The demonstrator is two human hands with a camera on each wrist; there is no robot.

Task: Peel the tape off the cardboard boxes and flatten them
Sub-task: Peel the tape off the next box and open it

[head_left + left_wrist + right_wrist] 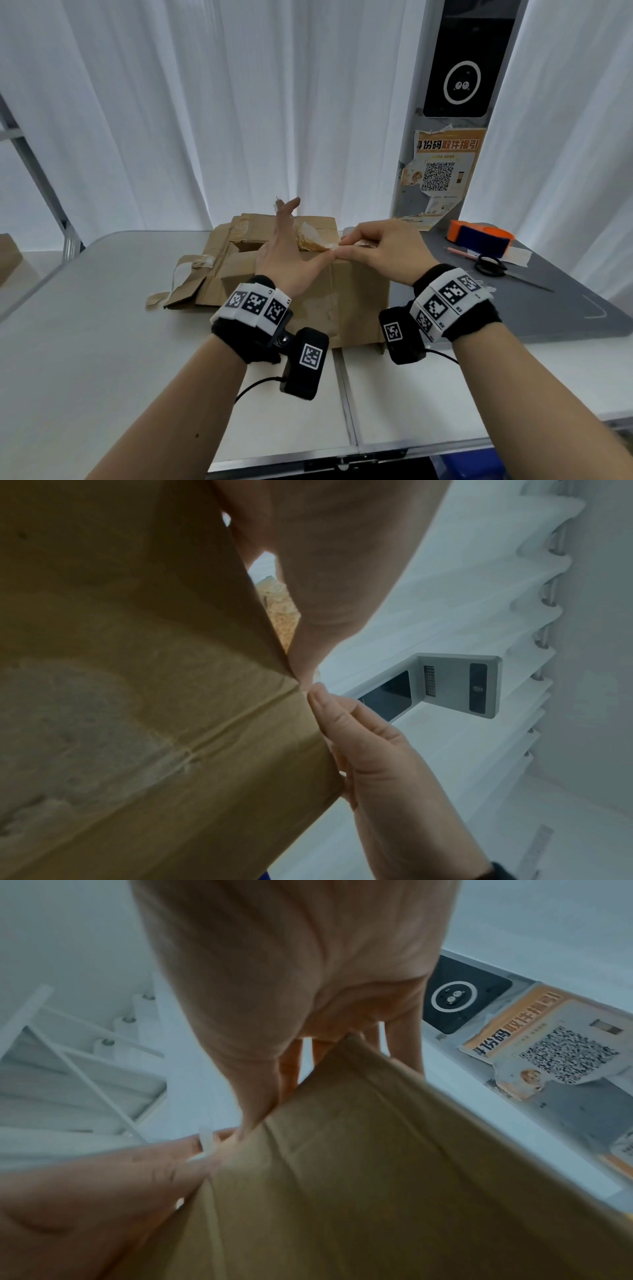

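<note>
Two hands are at work on one cardboard box (318,291), which sits on the white table (102,342) right under my fingers. My right hand (383,251) has its thumb and forefinger pinched on the loose end of the tape (313,240) at the box's top near edge; the other fingers of that hand are curled in behind. My left hand (286,255) is spread and relaxed, fingers straight and pointing away from me, thumb stretched across so that its tip meets my right fingertips (318,696) at the box edge. Both wrists are raised above the near face of the box, forearms coming in from either side. I judge the tape thin, crinkly and sticky, apt to tear or fold on itself, so the hold belongs close to where it still clings. I expect the cardboard to be light and fairly stiff, creased already, and likely to slide unless my left hand pins it down.
</note>
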